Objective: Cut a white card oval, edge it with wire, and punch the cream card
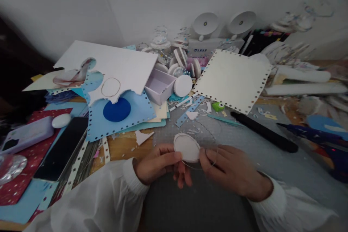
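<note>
A round white disc (187,148) with a thin cord or wire along its edge is held between my two hands, near the front edge of the grey mat. My left hand (163,162) pinches its lower left side, thumb on top and the other fingers beneath. On the right side, my right hand (230,166) has its thumb and index finger closed at the disc's edge. A thin loop of the cord (214,159) shows at the right fingers and passes under the disc. The right hand's remaining fingers are curled and partly hidden.
Behind lie a white box (160,85), a white disc (182,86), a blue circle (116,110) and patterned sheets (233,79). A black-handled tool (265,132) and glue gun (320,137) are right; a phone (63,148) is left. Paper scraps litter the grey mat (272,163).
</note>
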